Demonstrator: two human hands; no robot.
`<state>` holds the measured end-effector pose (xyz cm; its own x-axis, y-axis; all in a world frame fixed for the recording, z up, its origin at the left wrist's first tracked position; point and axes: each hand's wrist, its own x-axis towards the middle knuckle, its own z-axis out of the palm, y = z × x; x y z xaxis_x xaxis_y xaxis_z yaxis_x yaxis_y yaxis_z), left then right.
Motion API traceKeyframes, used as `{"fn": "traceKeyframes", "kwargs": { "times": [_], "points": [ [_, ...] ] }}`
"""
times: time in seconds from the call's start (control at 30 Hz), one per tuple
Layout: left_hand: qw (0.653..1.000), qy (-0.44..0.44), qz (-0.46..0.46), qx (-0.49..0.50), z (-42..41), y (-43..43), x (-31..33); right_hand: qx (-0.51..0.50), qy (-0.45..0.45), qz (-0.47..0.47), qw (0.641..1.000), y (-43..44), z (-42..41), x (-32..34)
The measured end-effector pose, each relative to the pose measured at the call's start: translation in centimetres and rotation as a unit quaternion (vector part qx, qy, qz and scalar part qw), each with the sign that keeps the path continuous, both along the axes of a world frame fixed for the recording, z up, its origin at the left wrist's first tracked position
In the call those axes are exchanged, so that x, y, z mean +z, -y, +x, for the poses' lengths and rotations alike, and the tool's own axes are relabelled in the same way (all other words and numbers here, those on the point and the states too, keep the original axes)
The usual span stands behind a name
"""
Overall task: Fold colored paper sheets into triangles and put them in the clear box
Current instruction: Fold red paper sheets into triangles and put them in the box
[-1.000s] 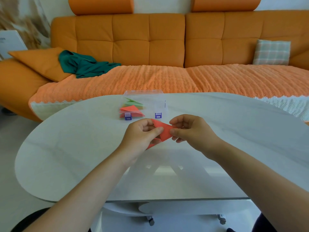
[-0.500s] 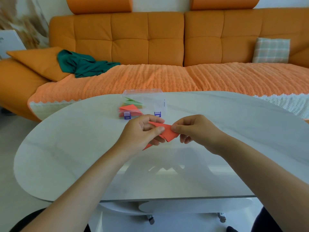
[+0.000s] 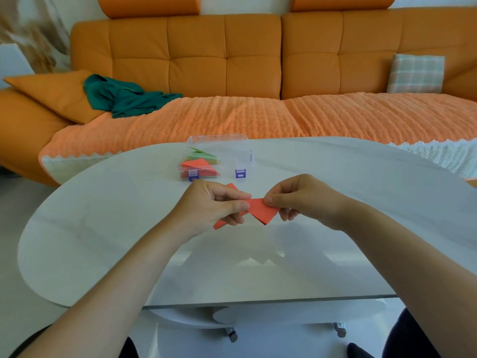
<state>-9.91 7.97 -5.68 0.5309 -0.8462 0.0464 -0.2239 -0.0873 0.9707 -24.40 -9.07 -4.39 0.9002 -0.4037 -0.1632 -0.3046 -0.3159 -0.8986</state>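
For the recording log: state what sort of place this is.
Probably a home living room: a long orange tufted sofa, a pale plaid cushion on it, and an oval white table.

Left hand [image 3: 214,205], right hand [image 3: 304,197], forearms [image 3: 124,275] bare; dark trousers [image 3: 415,334]

- left grip [image 3: 214,205]: back of hand up, thumb stretched toward 3 o'clock, fingers curled underneath, pinching red paper [image 3: 260,210] at its 9 o'clock side.
- right grip [image 3: 304,200]: thumb and index tip pinch the same paper at its 1 o'clock edge; the other fingers curl loosely below.
- thumb tips face each other, near but apart.
- left forearm enters from 7 o'clock, right forearm from 4 o'clock; both bare, wrists roughly straight.
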Motion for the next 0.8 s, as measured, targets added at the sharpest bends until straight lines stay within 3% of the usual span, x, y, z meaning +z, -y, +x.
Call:
{"fn": "traceKeyframes", "kwargs": {
  "times": [0.23,0.37,0.6,0.7,0.8],
  "points": [
    [0.990,0.084,0.109,0.028,-0.2,0.8,-1.8,0.000,-0.079,-0.091,0.993,0.1,0.6,-1.6],
    [0.968,0.198,0.153,0.022,-0.5,1.2,-2.8,0.005,-0.102,-0.178,0.979,-0.1,0.9,-2.3],
    [0.922,0.323,0.211,0.015,-1.0,1.4,-2.7,-0.008,-0.129,-0.326,0.937,-0.9,1.2,-3.0],
    [0.892,0.411,0.190,0.017,-1.2,1.5,-3.2,-0.013,-0.130,-0.359,0.924,-1.1,1.2,-3.1],
    [0.895,0.434,0.103,-0.018,-1.4,1.6,-4.1,-0.016,-0.121,-0.346,0.930,-1.3,1.2,-3.3]
  ]
}}
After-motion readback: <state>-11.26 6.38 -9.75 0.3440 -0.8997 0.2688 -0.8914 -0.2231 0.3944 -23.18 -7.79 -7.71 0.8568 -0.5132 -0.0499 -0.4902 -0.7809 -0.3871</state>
